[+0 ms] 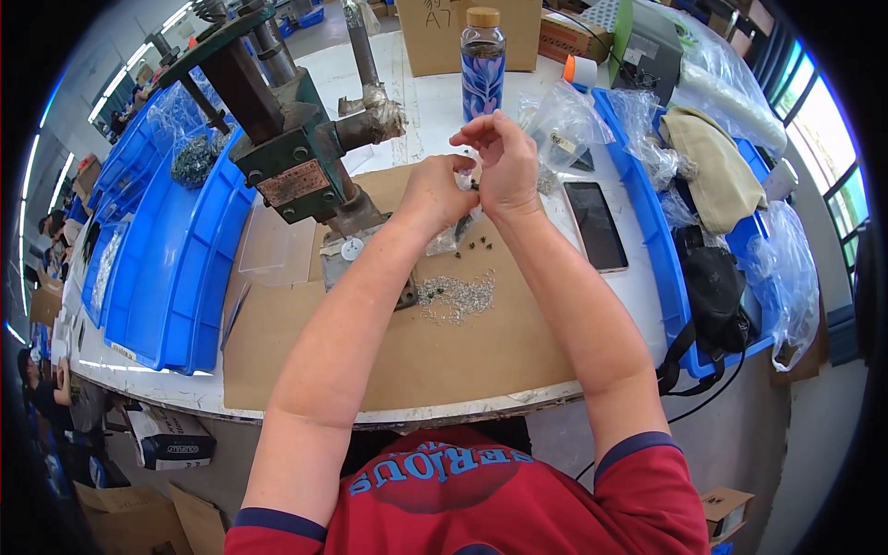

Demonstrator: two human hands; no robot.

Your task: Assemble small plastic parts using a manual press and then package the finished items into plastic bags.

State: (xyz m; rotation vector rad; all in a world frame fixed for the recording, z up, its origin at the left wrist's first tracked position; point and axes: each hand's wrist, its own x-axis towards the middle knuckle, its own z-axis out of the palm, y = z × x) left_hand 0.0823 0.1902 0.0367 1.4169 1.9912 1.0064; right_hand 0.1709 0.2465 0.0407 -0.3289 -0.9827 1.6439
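Note:
My left hand (437, 192) is closed in a pinch over the middle of the table, with a bit of something pale at its fingertips. Right beside it, my right hand (509, 166) is cupped with curled fingers, and a small dark piece shows between the two hands. What each holds is too small to name. Below the hands lies a small clear plastic bag (446, 242). Several small dark parts (476, 244) are scattered close to it. Nearer me, a spread of tiny silvery metal pieces (460, 296) rests on the brown cardboard sheet (499, 356).
A green bench press (294, 153) stands left of my hands, its metal base under my left forearm. Blue bins (176, 287) flank the table; the right bin (638, 213) holds bags and cloth. A phone (597, 225) and a patterned bottle (483, 69) sit nearby.

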